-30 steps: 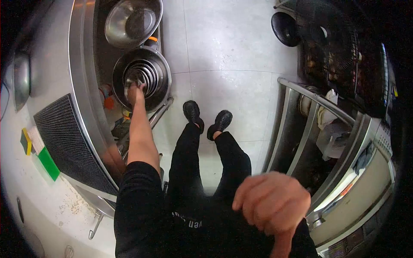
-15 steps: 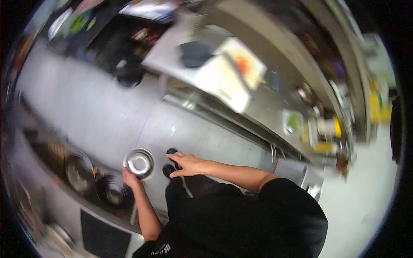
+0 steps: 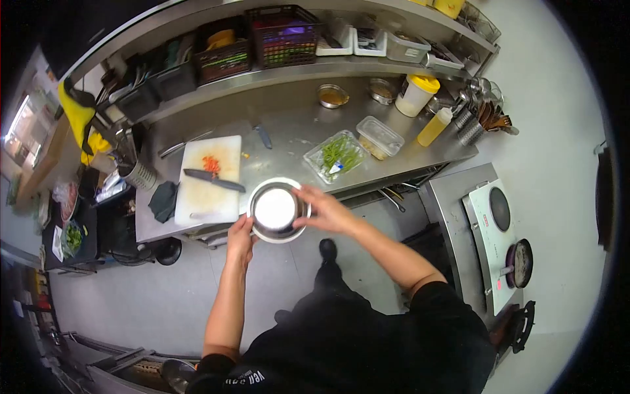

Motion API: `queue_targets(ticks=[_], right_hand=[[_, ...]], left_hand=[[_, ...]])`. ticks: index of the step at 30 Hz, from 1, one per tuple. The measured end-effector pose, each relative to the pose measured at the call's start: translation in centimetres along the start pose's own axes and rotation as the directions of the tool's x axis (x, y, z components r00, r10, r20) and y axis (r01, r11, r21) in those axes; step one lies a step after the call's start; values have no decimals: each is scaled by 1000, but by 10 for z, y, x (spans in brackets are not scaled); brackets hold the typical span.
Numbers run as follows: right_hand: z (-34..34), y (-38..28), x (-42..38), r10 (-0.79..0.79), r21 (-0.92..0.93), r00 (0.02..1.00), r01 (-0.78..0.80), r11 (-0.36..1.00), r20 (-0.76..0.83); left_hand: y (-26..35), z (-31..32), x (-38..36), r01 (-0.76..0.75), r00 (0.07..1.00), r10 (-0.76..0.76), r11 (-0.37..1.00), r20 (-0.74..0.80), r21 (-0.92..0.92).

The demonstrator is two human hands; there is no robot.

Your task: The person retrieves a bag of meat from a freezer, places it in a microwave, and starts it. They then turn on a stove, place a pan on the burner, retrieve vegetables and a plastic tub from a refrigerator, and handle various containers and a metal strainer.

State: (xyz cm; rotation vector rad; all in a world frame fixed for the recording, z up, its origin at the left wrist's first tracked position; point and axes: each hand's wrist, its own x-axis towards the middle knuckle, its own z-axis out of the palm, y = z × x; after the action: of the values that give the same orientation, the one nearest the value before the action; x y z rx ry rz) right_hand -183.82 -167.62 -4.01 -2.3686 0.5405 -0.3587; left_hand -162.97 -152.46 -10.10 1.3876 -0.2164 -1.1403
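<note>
A shiny metal bowl (image 3: 275, 209) is held in the air just off the front edge of the steel counter. My left hand (image 3: 241, 239) grips its lower left rim, thumb up the side. On the right side of the bowl, the fingers and thumb of my right hand (image 3: 323, 211) close around the rim. Beyond the bowl lies a white cutting board (image 3: 197, 197) with chopped red pieces (image 3: 210, 164) and a dark knife (image 3: 213, 180) across it. A dark cloth (image 3: 163, 201) is beside the board.
Green vegetables in a clear tray (image 3: 341, 156), a lidded clear box (image 3: 380, 136), an oil bottle (image 3: 434, 127) and a yellow-lidded tub (image 3: 417, 95) stand on the counter. At right is a white cooktop (image 3: 489, 243) with a small pan (image 3: 523, 264). A shelf with crates (image 3: 283, 36) runs above.
The view has turned to face the counter. The bowl has gone from over the floor to the counter's edge. My right hand, apart from the bowl before, now holds its right side.
</note>
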Motion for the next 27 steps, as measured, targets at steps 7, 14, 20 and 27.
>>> queue_targets(ticks=[7, 14, 20, 27], right_hand=[[-174, 202, 110, 80, 397, 997, -81, 914, 21], [-262, 378, 212, 206, 488, 978, -166, 857, -29], [-259, 441, 257, 355, 421, 930, -363, 831, 100], [-246, 466, 274, 294, 302, 956, -282, 910, 6]], left_hand=[[71, 212, 182, -198, 980, 199, 977, -7, 81], [84, 354, 378, -141, 986, 149, 985, -77, 99], [79, 385, 447, -92, 947, 180, 946, -267, 311], [45, 364, 503, -85, 929, 243, 876, -281, 475]])
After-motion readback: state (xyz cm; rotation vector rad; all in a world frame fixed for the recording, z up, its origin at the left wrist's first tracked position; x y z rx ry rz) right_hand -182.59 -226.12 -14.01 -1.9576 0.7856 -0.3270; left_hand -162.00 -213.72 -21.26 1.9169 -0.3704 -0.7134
